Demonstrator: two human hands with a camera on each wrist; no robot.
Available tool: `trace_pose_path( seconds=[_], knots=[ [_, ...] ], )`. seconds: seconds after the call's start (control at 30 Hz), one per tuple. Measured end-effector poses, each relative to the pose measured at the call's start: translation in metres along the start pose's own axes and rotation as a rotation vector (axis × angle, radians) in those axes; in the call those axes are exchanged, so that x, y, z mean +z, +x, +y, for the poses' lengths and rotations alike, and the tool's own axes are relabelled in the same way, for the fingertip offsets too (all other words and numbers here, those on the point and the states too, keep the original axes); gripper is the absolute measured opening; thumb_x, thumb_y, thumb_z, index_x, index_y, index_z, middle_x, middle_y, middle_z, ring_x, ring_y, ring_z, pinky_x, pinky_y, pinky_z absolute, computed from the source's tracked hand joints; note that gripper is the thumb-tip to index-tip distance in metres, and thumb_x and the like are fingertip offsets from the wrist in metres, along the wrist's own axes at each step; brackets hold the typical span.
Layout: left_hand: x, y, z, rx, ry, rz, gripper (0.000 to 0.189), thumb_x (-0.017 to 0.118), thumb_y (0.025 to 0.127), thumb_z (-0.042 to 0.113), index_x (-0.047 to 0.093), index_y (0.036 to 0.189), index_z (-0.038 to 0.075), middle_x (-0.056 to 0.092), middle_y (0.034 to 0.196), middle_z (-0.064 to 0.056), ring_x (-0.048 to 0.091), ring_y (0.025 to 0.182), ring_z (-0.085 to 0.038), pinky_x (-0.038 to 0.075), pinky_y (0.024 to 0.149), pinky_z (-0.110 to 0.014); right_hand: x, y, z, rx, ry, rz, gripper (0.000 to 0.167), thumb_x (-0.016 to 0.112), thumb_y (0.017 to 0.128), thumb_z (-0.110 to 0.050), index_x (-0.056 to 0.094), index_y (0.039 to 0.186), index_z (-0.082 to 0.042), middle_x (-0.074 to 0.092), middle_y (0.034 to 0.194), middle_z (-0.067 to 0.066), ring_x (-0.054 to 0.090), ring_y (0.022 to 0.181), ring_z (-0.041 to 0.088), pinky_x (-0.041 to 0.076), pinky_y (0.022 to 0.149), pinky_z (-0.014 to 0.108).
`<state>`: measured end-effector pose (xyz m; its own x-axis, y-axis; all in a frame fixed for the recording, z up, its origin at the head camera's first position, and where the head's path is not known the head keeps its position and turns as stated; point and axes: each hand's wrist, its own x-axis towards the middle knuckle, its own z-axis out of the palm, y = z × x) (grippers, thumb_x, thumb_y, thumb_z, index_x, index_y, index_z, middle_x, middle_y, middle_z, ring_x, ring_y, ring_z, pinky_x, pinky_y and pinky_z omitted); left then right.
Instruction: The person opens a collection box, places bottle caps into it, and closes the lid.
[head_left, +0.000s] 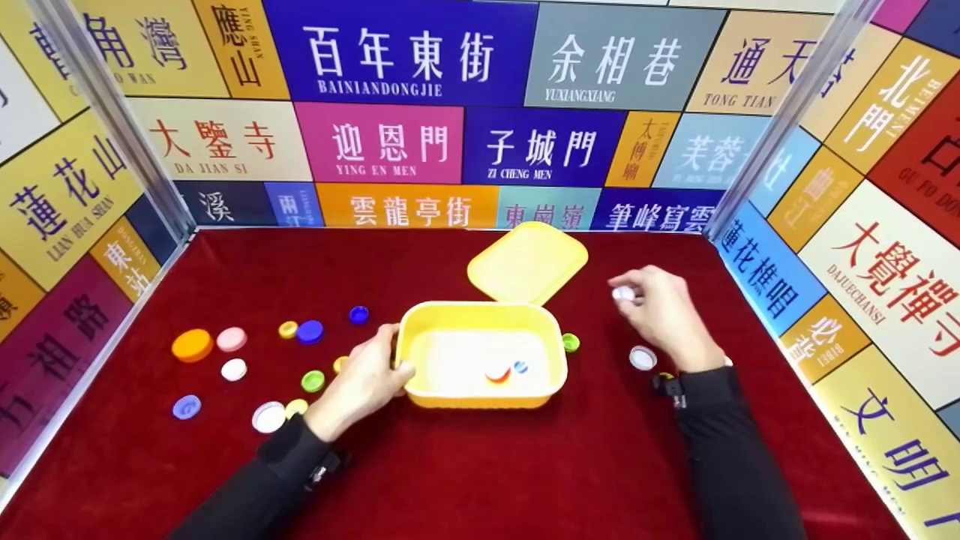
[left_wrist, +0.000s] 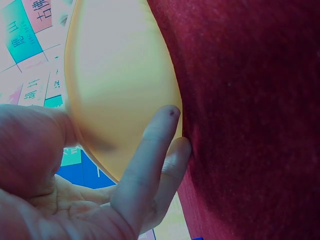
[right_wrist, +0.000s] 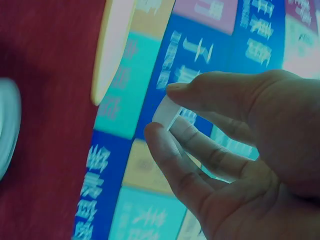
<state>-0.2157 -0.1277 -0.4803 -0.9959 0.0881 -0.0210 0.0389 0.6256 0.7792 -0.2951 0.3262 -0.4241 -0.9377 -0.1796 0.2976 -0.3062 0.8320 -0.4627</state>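
My left hand (head_left: 369, 373) grips the left end of a yellow plastic box (head_left: 480, 400), its thumb over the rim and its fingers against the outer wall (left_wrist: 120, 95). Inside the box lie a red-and-white bottle cap (head_left: 498, 373) and a small blue-and-white cap (head_left: 520, 367). To the right of the box, my right hand (head_left: 664, 315) pinches a white bottle cap (right_wrist: 167, 111) between thumb and fingertips, raised above the red cloth. A larger white cap (head_left: 643, 358) lies on the cloth just below that hand, and a green cap (head_left: 571, 343) sits beside the box's right wall.
A yellow lid (head_left: 529, 262) lies behind the box. Several loose caps are scattered on the left, among them an orange cap (head_left: 192, 345), a pink cap (head_left: 232, 339) and a blue cap (head_left: 310, 331). Printed panels (head_left: 397, 142) wall in the red-covered table (head_left: 480, 480).
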Motion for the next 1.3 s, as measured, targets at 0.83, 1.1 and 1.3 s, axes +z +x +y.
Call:
trace_pose_path(
  seconds=[0.83, 1.1, 1.3],
  knots=[
    [0.0, 0.0, 0.0, 0.008, -0.013, 0.003, 0.069, 0.073, 0.102, 0.006, 0.053, 0.168, 0.002, 0.078, 0.138, -0.024, 0.082, 0.084, -0.022, 0.071, 0.072, -0.032, 0.074, -0.034, -0.109, -0.5, 0.025, -0.143, 0.026, 0.088, 0.101, -0.005, 0.084, 0.127, -0.002, 0.078, 0.121, 0.016, 0.075, 0.107, 0.033, 0.07, 0.097, 0.046],
    [0.001, -0.001, 0.0, 0.009, -0.023, 0.005, 0.069, 0.073, 0.102, 0.006, 0.053, 0.168, 0.002, 0.077, 0.14, -0.024, 0.082, 0.087, -0.023, 0.071, 0.072, -0.032, 0.075, -0.036, -0.112, -0.499, 0.022, -0.158, 0.026, 0.087, 0.103, -0.009, 0.084, 0.128, -0.003, 0.079, 0.122, 0.014, 0.075, 0.111, 0.031, 0.07, 0.099, 0.044],
    [0.001, 0.0, 0.0, 0.013, -0.02, 0.006, 0.069, 0.073, 0.102, 0.006, 0.053, 0.168, 0.001, 0.078, 0.14, -0.024, 0.083, 0.086, -0.023, 0.072, 0.073, -0.033, 0.072, -0.036, -0.113, -0.476, 0.011, -0.156, 0.027, 0.087, 0.105, -0.014, 0.084, 0.13, -0.006, 0.078, 0.125, 0.013, 0.077, 0.112, 0.032, 0.07, 0.102, 0.045]
  ],
)
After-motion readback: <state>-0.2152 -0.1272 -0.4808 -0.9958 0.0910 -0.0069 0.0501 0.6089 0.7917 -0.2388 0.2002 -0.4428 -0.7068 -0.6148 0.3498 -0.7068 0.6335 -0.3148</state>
